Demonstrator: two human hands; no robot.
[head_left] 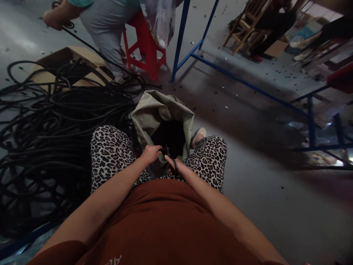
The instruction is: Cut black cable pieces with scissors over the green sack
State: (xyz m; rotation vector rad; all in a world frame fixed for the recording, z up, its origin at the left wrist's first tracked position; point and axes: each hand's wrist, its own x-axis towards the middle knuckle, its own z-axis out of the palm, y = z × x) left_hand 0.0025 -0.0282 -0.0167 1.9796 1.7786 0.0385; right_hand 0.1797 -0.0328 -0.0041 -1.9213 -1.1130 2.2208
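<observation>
My right hand (173, 164) is closed round the dark handles of a pair of scissors (174, 163), whose thin blades point up and to the left. Close to the blade tips, my left hand (152, 153) is pinched on something small and dark that I cannot make out. Both hands are over the near rim of an open beige sack (146, 110) between my knees. Inside the sack it is dark, and its contents are hard to tell apart.
Black tubing (60, 129) lies in a large tangled heap at the left, beside a cardboard box (79, 53). A person on a red stool (146, 48) holds tubing. A blue metal frame (226, 73) stands ahead to the right, with people and a wooden chair (248, 22) beyond.
</observation>
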